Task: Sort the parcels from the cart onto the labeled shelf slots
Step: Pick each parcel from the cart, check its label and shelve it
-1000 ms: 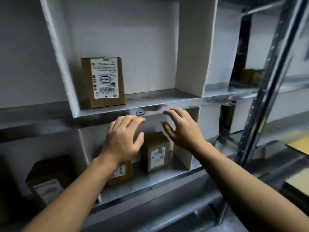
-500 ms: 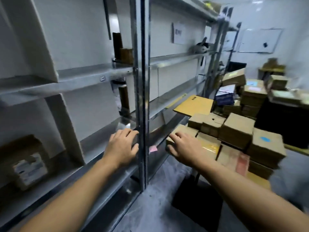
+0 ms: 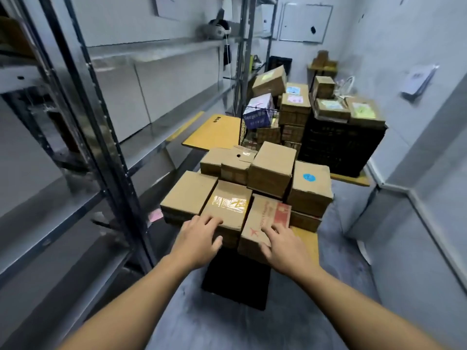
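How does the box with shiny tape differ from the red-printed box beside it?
The taped box has a glossy tape patch on top; the red-printed box has a red block, lettering and a star. The left hand rests on the taped box, the right hand on the red-printed box. The red-printed box looks narrower than the taped box. Both are brown cardboard.

Dim, cool indoor light, brightest on the pale grey walls [image 3: 404, 72] toward one o'clock. Glare sits on the clear tape of the brown cardboard parcel [image 3: 228, 203] at centre. The grey metal shelf rack [image 3: 141, 152] at nine o'clock is motion-smeared, its uprights bowed by wide-angle distortion.
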### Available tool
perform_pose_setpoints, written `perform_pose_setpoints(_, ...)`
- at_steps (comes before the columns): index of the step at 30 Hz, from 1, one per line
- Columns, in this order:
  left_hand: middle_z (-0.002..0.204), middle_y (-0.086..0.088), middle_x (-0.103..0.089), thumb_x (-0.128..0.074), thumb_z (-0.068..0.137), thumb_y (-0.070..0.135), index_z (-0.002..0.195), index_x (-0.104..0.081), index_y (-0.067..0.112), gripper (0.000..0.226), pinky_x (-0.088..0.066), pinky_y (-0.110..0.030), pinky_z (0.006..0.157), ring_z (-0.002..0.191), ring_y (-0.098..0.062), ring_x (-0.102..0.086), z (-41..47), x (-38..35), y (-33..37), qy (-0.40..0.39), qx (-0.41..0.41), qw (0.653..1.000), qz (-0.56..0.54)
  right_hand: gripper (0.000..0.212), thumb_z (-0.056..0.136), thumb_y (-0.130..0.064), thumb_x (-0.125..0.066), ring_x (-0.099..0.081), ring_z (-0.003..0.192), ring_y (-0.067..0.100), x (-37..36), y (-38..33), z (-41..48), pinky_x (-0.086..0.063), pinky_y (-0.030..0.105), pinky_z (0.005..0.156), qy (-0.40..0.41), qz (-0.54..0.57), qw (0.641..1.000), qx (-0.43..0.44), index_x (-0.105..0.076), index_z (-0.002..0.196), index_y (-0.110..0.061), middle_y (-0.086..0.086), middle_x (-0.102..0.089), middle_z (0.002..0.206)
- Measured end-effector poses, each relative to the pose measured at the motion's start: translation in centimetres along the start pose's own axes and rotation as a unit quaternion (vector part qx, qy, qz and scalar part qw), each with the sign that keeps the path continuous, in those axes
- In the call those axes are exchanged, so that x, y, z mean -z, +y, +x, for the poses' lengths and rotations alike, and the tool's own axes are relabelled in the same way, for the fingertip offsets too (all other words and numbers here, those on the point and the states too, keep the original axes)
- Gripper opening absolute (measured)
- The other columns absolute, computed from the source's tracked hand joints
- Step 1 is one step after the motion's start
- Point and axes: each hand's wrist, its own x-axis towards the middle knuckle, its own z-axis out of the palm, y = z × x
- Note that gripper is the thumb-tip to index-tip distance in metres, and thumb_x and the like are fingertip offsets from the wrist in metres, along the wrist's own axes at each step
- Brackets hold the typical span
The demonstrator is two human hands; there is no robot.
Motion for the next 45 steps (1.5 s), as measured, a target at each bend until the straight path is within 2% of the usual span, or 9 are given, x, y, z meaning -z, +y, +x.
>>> perform_pose_setpoints(7,0.135,0.008,-0.048,-0.047,0.093,0.043,0.137,-0.042,0.032,0.046,-0.034,-0.038,0.108,0.124,-0.016,-0.042,7.8,-3.9,0.2,-0.087,-0.058,0.994,0.004,0.046,0.097,-0.047,-0.047,-0.050,0.121,0.023,-3.3,3.2,3.2,-0.048,0.039,0.097,-0.030,0.068,0.990,-0.121,-0.045,0.139,-0.028,-0.001,-0.048,0.139)
perform_pose_setpoints(11,0.137,0.006,-0.046,-0.046,0.094,0.044,0.139,-0.039,0.032,0.047,-0.033,-0.039,0.107,0.125,-0.019,-0.041,11.8,-6.4,1.2,-0.136,-0.086,0.987,0.015,0.047,0.098,-0.045,-0.049,-0.041,0.131,0.025,-4.5,4.1,5.3,-0.040,0.039,0.108,-0.033,0.108,0.974,-0.195,-0.043,0.141,-0.027,0.002,-0.039,0.146)
perform_pose_setpoints(19,0.132,0.004,-0.046,-0.040,0.094,0.050,0.131,-0.044,0.033,0.042,-0.029,-0.040,0.107,0.121,-0.022,-0.038,14.1,-9.9,0.0,-0.137,-0.166,0.974,0.072,0.056,0.099,-0.043,-0.052,-0.025,0.143,0.026,-8.4,3.5,4.8,-0.027,0.037,0.116,-0.004,0.187,0.942,-0.279,-0.034,0.151,-0.032,-0.004,-0.014,0.162)
perform_pose_setpoints(24,0.131,0.003,-0.051,-0.038,0.093,0.052,0.133,-0.047,0.033,0.045,-0.025,-0.043,0.111,0.125,-0.024,-0.038,14.3,-10.3,-0.1,-0.111,-0.197,0.971,0.070,0.053,0.094,-0.035,-0.064,-0.028,0.144,0.021,-9.4,4.1,3.8,-0.026,0.033,0.116,0.059,0.249,0.917,-0.307,-0.049,0.144,-0.025,0.000,-0.024,0.159)
perform_pose_setpoints(27,0.132,0.004,-0.053,-0.034,0.093,0.053,0.136,-0.041,0.036,0.047,-0.012,-0.046,0.116,0.131,-0.025,-0.033,14.5,-10.7,0.4,-0.131,-0.205,0.967,0.072,0.060,0.092,-0.036,-0.068,-0.029,0.144,0.022,-9.2,4.4,3.6,-0.025,0.025,0.111,0.059,0.300,0.891,-0.337,-0.046,0.147,-0.028,0.006,-0.026,0.156)
perform_pose_setpoints(31,0.138,0.004,-0.052,-0.031,0.094,0.056,0.143,-0.030,0.037,0.053,-0.004,-0.046,0.119,0.139,-0.026,-0.023,14.4,-11.0,1.5,-0.165,-0.155,0.972,0.060,0.061,0.093,-0.033,-0.067,-0.043,0.123,0.011,-9.0,4.6,4.1,-0.029,0.017,0.098,0.051,0.343,0.873,-0.342,-0.042,0.149,-0.027,0.003,-0.044,0.141)
perform_pose_setpoints(36,0.142,0.009,-0.045,-0.040,0.093,0.055,0.144,-0.036,0.037,0.054,-0.020,-0.038,0.116,0.136,-0.017,-0.023,13.3,-10.1,2.5,-0.127,-0.103,0.986,-0.023,0.049,0.095,-0.031,-0.064,-0.048,0.114,0.011,-7.7,5.0,4.2,-0.033,0.019,0.096,0.082,0.369,0.857,-0.350,-0.049,0.142,-0.027,0.006,-0.050,0.137)
perform_pose_setpoints(39,0.136,0.007,-0.044,-0.041,0.089,0.058,0.139,-0.046,0.032,0.057,-0.034,-0.036,0.109,0.128,-0.012,-0.032,11.7,-9.8,3.2,-0.083,-0.080,0.982,-0.148,0.044,0.095,-0.034,-0.064,-0.049,0.109,0.007,-6.7,5.7,3.5,-0.037,0.021,0.093,0.098,0.391,0.856,-0.325,-0.051,0.137,-0.031,0.001,-0.053,0.134)
perform_pose_setpoints(45,0.129,0.018,-0.051,-0.050,0.091,0.041,0.129,-0.053,0.038,0.038,-0.038,-0.010,0.099,0.123,0.004,-0.046,8.7,-9.1,5.5,0.008,-0.008,0.902,-0.431,0.046,0.083,-0.060,-0.059,-0.057,0.115,0.005,-4.8,7.7,1.3,-0.049,0.039,0.102,0.133,0.433,0.852,-0.262,-0.052,0.126,-0.046,-0.007,-0.058,0.128)
